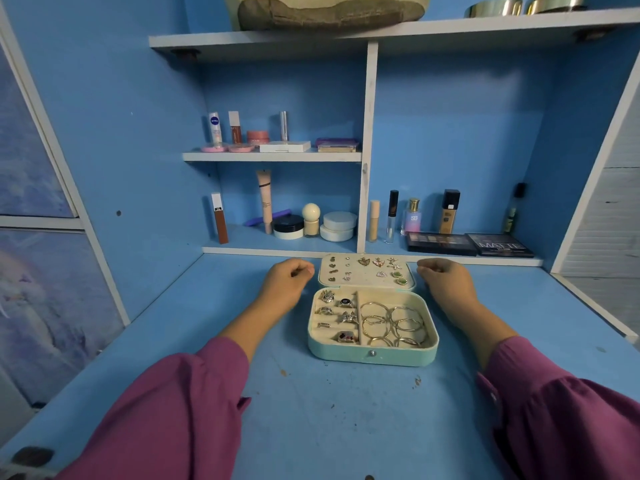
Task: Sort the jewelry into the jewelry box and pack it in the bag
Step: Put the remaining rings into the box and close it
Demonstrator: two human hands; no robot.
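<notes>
the mint jewelry box lies open on the blue desk, its lid flat behind it with earrings pinned on. rings fill the left slots, bangles the right compartment. the left hand and right hand flank the lid, fingers loosely curled, holding nothing.

Fingertips of left hand and right hand curl under, hidden; whether either pinches anything: cannot tell. Earrings on jewelry box lid too small to identify. Hoops overlap, count unclear. Top-shelf bag-like object and metal bowls cut off by upper edge. Small-print labels on shelf cosmetics mostly illegible
</notes>
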